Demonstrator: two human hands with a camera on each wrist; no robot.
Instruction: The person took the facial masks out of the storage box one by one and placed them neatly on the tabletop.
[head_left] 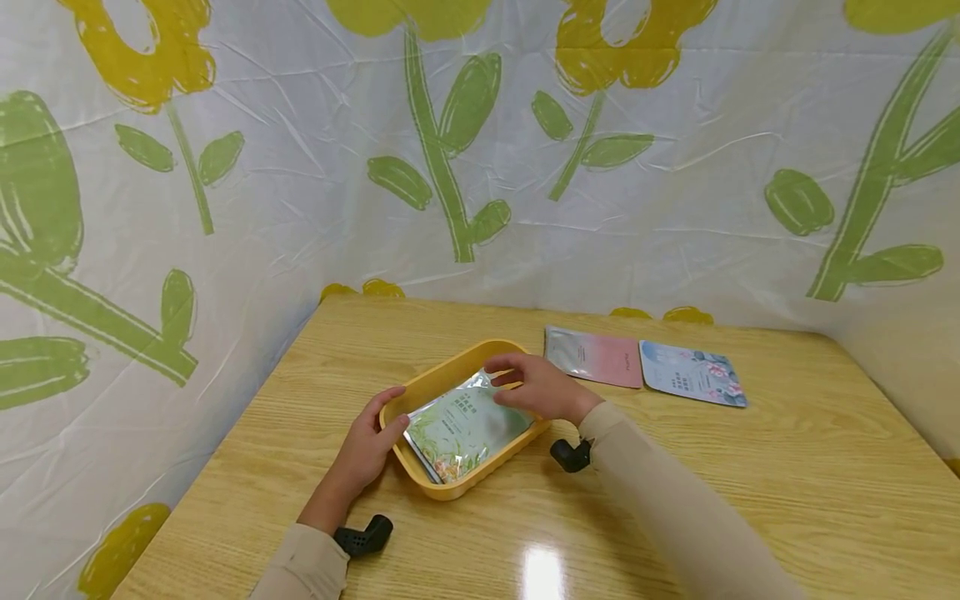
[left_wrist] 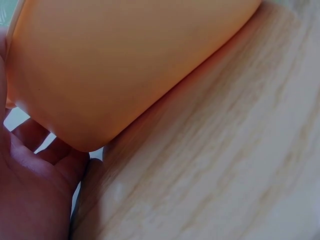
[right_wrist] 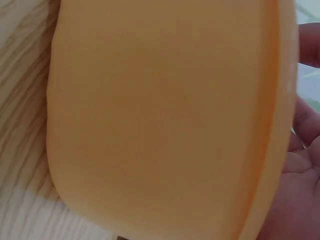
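A yellow plastic basket (head_left: 447,492) stands at a slant on the wooden table, holding green-printed sachets (head_left: 461,421). My left hand (head_left: 365,446) grips its left end, thumb over the rim. In the left wrist view, fingers (left_wrist: 60,155) of that hand curve round the outside of the basket wall (left_wrist: 120,60). Over the basket's right end hovers my right hand (head_left: 538,387), fingers loosely bent above the upper sachet's far corner, nothing visible between them. The right wrist view is mostly filled by the basket's outer wall (right_wrist: 160,120), with part of the right hand (right_wrist: 302,185) behind its rim.
A pink and silver sachet (head_left: 596,357) lies on the table (head_left: 795,483) behind the basket to the right. Next to it lies a blue floral sachet (head_left: 693,372). A flower-printed white cloth (head_left: 300,192) hangs round the back and sides of the table.
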